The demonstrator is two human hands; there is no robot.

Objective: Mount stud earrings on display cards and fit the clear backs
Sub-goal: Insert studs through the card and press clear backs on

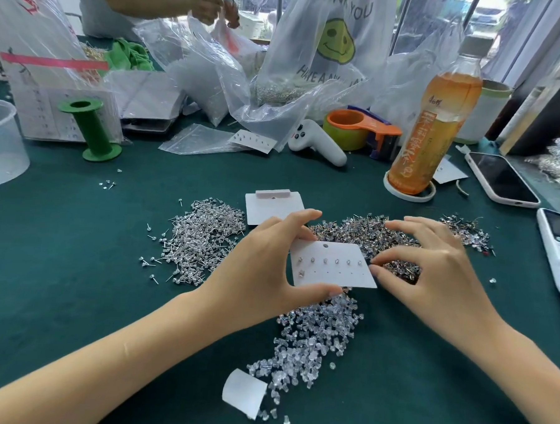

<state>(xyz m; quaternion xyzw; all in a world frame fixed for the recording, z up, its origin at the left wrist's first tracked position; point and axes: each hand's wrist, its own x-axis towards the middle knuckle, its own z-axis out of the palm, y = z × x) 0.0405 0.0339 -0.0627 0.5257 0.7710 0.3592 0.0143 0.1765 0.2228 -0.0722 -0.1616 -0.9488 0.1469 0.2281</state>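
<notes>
White display card [332,273], six studs along its top row, one below, tilted above clear backs heap [304,342]; silver studs pile [199,240] left of it.

A tall plastic bottle of amber tea [434,122] stood on a white ring coaster [409,190] beyond the right hand. Just left of it sat an orange tape dispenser [364,130] and a white handheld controller [318,142]. Two phones lay to the right of that hand: a black-screened one in a pale case [501,178] and a white one [559,249]. Far beyond the left hand stood a green plastic spool [93,130] and a clear plastic tub [0,142]. A smiley-printed plastic bag [332,49] rose behind.
</notes>
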